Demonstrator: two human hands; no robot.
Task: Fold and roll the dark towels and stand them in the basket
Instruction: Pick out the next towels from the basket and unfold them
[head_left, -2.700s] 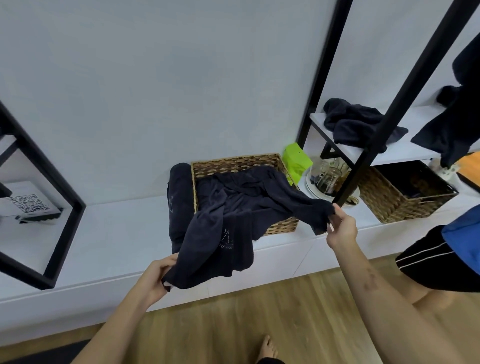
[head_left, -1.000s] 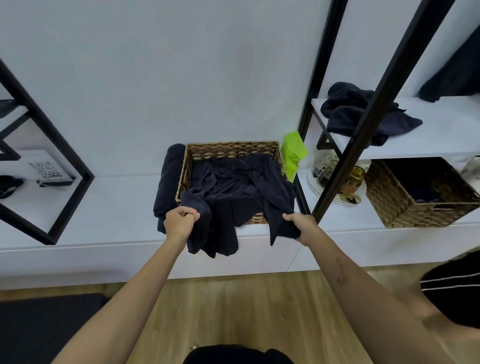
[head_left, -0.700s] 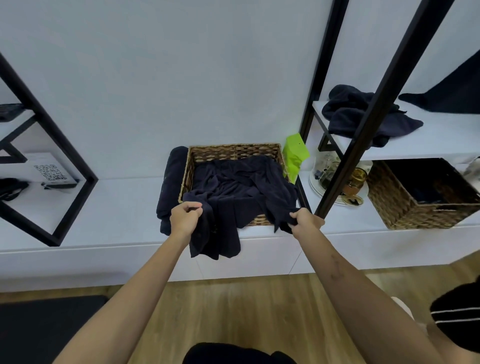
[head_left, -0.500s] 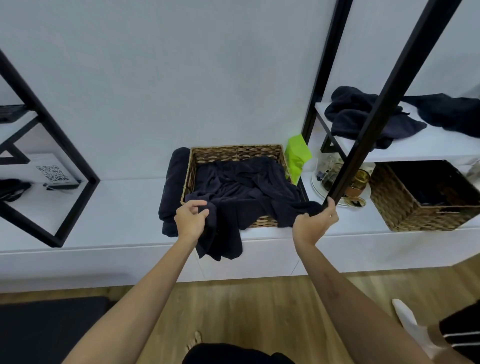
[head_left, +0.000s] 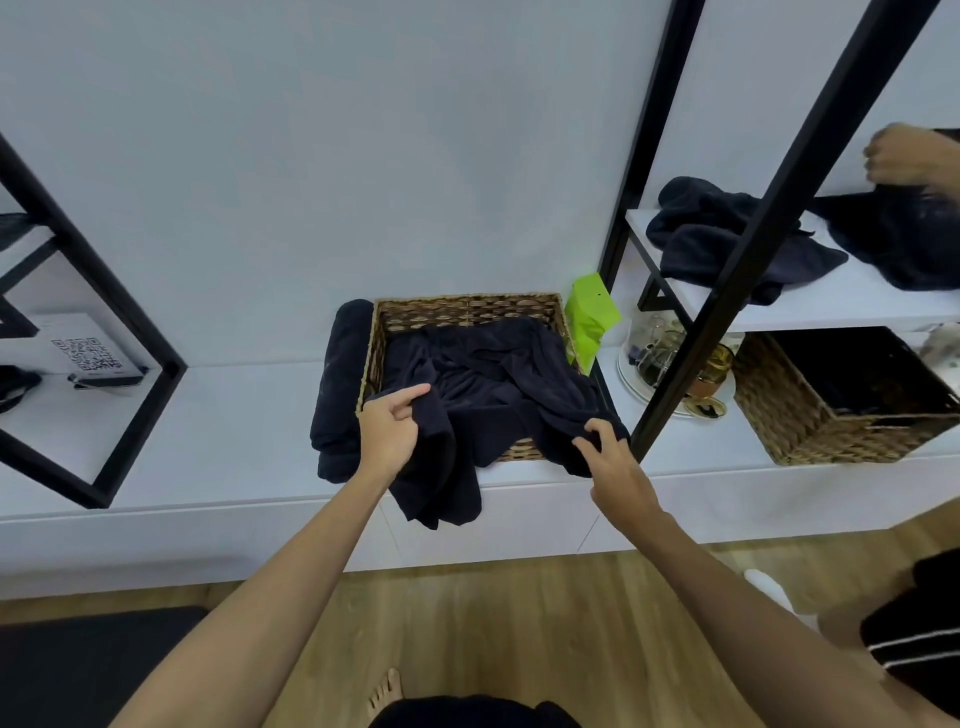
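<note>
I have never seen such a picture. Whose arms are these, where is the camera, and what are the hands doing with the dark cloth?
The camera sits on a person's head and looks down, so the two arms are that person's own. The left hand and the right hand each hold part of a dark towel that lies crumpled in a woven basket and hangs over its front. The basket stands on a white ledge. A rolled towel lies beside it.

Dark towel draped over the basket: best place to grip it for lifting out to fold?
Grip the dark towel along its near edge, one hand per end, coming from the front. That edge hangs over the basket rim and the left hand and right hand are there already; the rest lies bunched inside.
</note>
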